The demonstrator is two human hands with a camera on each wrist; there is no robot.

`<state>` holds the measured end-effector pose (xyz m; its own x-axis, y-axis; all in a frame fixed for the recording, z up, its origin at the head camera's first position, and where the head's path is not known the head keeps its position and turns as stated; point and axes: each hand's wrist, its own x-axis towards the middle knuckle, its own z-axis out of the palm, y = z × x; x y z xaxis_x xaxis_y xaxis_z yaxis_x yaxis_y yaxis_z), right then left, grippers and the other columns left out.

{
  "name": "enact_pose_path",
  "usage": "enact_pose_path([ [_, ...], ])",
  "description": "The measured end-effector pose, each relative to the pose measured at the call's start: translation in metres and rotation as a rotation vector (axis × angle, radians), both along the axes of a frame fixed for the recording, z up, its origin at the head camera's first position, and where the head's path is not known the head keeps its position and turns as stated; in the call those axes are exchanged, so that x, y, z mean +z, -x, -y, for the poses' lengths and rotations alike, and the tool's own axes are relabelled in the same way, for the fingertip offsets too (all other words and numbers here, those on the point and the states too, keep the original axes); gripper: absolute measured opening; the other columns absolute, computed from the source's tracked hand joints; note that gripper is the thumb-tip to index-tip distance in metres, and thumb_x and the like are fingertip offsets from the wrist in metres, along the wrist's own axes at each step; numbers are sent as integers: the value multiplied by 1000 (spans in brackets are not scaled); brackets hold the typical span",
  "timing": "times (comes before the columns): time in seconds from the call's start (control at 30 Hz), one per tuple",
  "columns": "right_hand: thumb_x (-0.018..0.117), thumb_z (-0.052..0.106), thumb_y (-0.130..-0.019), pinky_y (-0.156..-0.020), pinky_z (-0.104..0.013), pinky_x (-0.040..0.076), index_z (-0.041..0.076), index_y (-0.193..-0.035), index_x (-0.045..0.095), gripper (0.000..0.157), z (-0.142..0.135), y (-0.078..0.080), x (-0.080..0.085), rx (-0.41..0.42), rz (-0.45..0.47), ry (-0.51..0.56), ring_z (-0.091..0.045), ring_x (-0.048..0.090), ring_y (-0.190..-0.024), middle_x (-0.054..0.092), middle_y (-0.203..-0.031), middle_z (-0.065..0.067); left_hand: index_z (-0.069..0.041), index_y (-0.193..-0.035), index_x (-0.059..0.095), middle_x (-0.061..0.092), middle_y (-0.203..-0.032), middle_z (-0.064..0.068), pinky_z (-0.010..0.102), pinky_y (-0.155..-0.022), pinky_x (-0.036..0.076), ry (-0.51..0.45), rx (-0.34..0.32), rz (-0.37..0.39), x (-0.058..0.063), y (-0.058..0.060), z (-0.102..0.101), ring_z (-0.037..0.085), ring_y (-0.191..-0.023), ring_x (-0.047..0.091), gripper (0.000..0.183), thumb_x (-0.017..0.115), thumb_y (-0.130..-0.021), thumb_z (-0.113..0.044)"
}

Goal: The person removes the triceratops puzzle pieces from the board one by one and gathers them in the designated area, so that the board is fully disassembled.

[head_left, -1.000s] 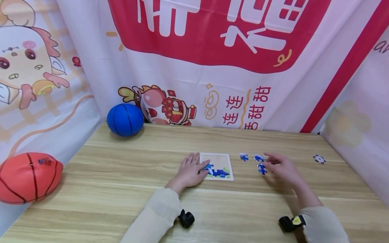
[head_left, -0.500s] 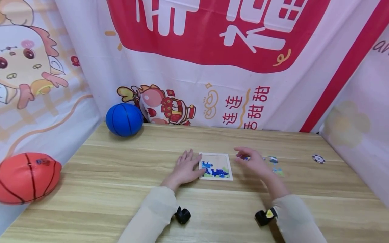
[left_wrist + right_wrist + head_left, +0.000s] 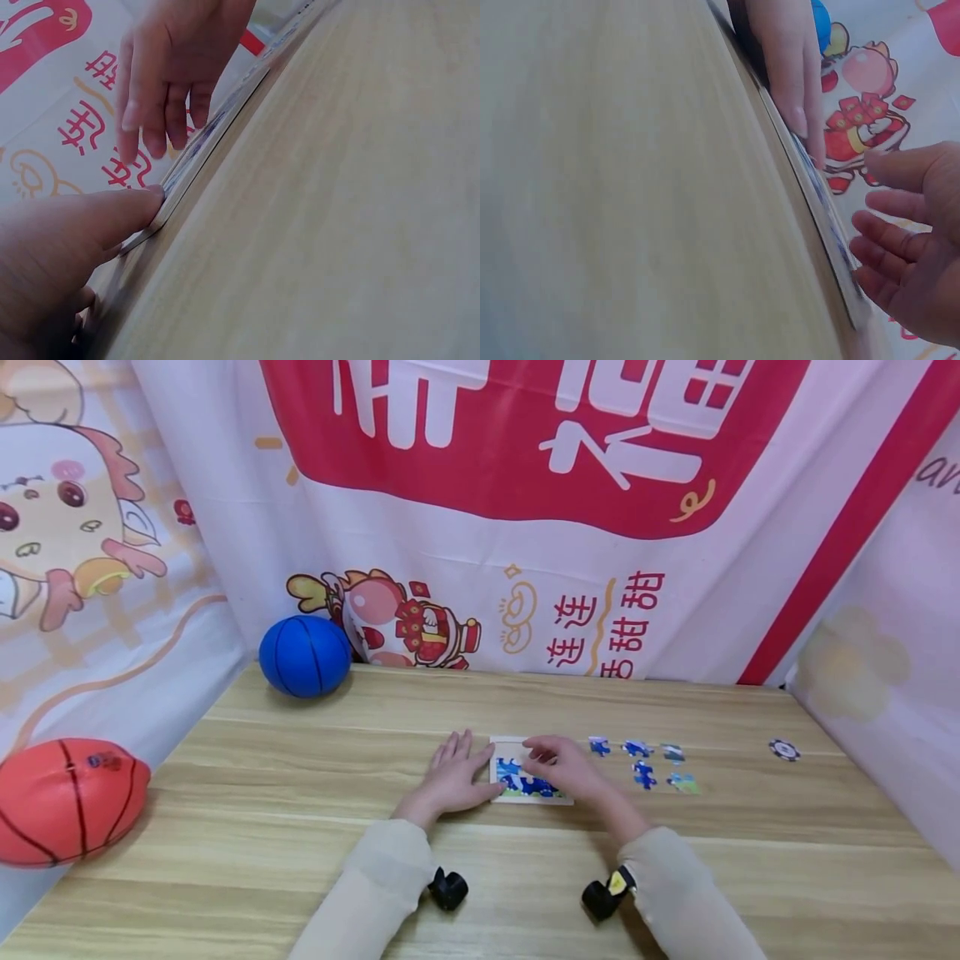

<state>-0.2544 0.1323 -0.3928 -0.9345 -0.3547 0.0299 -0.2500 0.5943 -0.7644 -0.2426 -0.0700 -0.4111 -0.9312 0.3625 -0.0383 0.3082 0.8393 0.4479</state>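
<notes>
A puzzle frame (image 3: 532, 802) is laid flat on the desk (image 3: 300, 793), between the 2 hands. Its lower part is filled with blue and green puzzle pieces (image 3: 517, 785). The left corner of the frame is touched by the thumb of the left hand (image 3: 452, 777), whose fingers are stretched out beside it on the desk, with the thumb spread away from them. The right hand (image 3: 566, 768) is held above the right side of the frame; its fingers are loosely bent, its thumb is kept apart from them, and nothing is seen pinched in the wrist views.

To the right of the frame, 5 loose pieces (image 3: 643, 775) are set out in 2 rows, 3 at the back and 2 nearer. Farther right, a round chip (image 3: 784, 750) is placed well apart from them. A blue ball (image 3: 305, 657) is set at the back left of the desk, and a red ball (image 3: 71, 802) is seen at its left edge. A small black camera (image 3: 448, 889) is worn at the left wrist. The back is covered by a printed curtain (image 3: 450, 510).
</notes>
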Motion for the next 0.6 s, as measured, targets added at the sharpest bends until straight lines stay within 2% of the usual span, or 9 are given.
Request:
enact_pose_path([
  [0.2, 65, 11, -76, -76, -33, 42, 0, -109, 58, 35, 13, 1, -11, 26, -123, -63, -17, 50, -84, 56, -92, -5, -22, -136, 28, 3, -142, 16, 44, -99, -1, 5, -15, -13, 0, -1, 0, 31, -127, -5, 70, 47, -79, -56],
  [0.3, 67, 10, -74, -75, -33, 41, 2, -108, 60, 36, 15, 0, -14, 12, -163, -113, -17, 48, -84, 54, -92, -4, -20, -136, 28, 3, -141, 17, 45, -99, 0, 4, -27, -22, 0, 0, 0, 32, -127, -4, 70, 47, -79, -56],
  [0.6, 67, 14, -76, -75, -33, 38, 8, -105, 61, 30, 18, -2, -16, -13, -144, -129, -17, 44, -87, 51, -93, 0, -21, -136, 27, 3, -142, 17, 45, -99, -1, 9, -27, -14, 1, -1, 2, 32, -127, -5, 71, 47, -78, -56],
])
